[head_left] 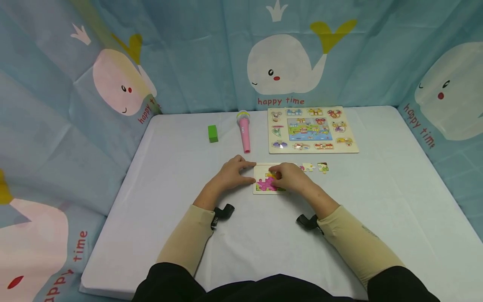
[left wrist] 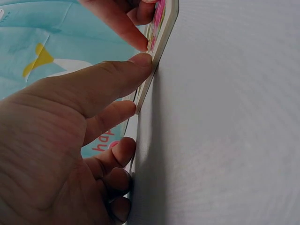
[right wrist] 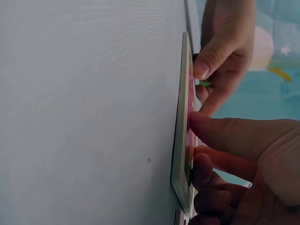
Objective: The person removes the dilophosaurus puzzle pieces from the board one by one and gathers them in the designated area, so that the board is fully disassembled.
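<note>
Head view: two hands work at a small puzzle (head_left: 265,184) on the white desk (head_left: 385,193).
The left hand (head_left: 233,173), thumb and forefinger extended, touches the puzzle's left edge; the right hand (head_left: 293,178) sets bent thumb and finger on its pink part, and whether they pinch a piece cannot be told. Loose pieces (head_left: 323,167) lie near the right hand; farther back are a green block (head_left: 213,134), a microphone (head_left: 245,133) and a bigger board (head_left: 277,149).

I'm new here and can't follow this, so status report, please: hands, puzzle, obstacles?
Left hand touching left edge of puzzle tray. Right hand at pink pieces, grip unclear. Tray partly filled. Nothing visibly blocking; loose pieces off right.
</note>
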The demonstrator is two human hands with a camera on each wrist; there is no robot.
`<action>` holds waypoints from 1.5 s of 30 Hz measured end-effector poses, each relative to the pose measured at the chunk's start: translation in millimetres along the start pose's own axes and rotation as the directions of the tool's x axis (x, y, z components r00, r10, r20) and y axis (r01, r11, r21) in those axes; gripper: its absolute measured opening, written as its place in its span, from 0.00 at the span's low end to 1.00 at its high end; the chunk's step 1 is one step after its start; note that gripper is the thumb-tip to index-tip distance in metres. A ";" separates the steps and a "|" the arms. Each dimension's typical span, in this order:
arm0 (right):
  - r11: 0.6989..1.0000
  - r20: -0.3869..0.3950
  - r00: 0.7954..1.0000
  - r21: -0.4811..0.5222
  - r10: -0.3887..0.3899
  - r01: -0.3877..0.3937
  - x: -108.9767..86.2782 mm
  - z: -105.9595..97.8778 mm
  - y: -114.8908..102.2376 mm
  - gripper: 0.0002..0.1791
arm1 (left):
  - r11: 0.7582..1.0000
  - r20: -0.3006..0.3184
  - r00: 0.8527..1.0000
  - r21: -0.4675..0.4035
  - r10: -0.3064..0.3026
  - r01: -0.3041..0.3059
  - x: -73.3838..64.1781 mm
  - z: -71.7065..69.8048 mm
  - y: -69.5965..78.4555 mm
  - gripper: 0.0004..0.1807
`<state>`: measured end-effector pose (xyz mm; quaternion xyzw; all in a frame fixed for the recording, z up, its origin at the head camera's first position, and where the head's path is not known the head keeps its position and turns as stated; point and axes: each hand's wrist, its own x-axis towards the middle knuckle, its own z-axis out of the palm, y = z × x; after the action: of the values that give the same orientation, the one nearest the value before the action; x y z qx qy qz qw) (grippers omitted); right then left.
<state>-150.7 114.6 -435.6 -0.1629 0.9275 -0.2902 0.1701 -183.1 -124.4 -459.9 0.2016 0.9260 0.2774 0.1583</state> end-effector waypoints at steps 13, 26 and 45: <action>1.000 -0.055 0.998 -0.023 -0.002 0.001 3.3 2.5 -2.8 0.22 | 1.000 0.001 1.000 -0.003 -0.003 0.003 -0.1 0.8 -1.2 0.34; 0.993 -0.109 0.991 -0.088 -0.082 0.073 -2.6 1.7 -3.8 0.20 | 1.000 -0.007 1.000 -0.009 0.005 -0.005 -1.5 1.4 -1.7 0.34; 0.999 -0.162 0.987 0.047 -0.013 0.021 -30.5 -21.4 2.1 0.27 | 1.000 -0.013 1.000 0.011 0.018 -0.018 1.8 2.4 -4.3 0.34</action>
<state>-132.8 138.8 -413.6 -0.1425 0.9295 -0.3264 0.0958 -184.9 -125.7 -464.6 0.2089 0.9266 0.2751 0.1487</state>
